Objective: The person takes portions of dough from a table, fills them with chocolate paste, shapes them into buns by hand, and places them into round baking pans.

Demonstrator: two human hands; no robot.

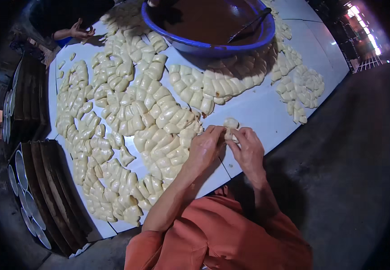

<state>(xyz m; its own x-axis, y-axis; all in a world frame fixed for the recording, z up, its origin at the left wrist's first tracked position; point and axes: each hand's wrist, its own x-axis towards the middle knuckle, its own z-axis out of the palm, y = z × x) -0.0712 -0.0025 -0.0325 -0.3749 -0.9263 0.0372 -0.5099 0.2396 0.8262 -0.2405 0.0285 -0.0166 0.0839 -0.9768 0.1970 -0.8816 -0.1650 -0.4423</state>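
Between my two hands, near the table's front edge, is a small pale dough piece (pixel 231 123). My left hand (pixel 206 146) is closed on its left side, fingertips pinching it. From the right, my right hand (pixel 249 150) pinches the same piece with thumb and fingers. Part of the dough is hidden behind my fingers. Just left of my left hand lie many glossy, pale dough pieces (pixel 159 148), packed side by side on the white table. Brown smears show on a few pieces close to my left fingers.
A large blue-rimmed basin (pixel 204 45) of brown filling stands at the back, a dark spatula (pixel 249 26) leaning in it. More dough pieces (pixel 305 85) lie at the right. Stacked round-holed metal racks (pixel 31 202) border the left side. Another person's hand (pixel 81 32) is at the far left.
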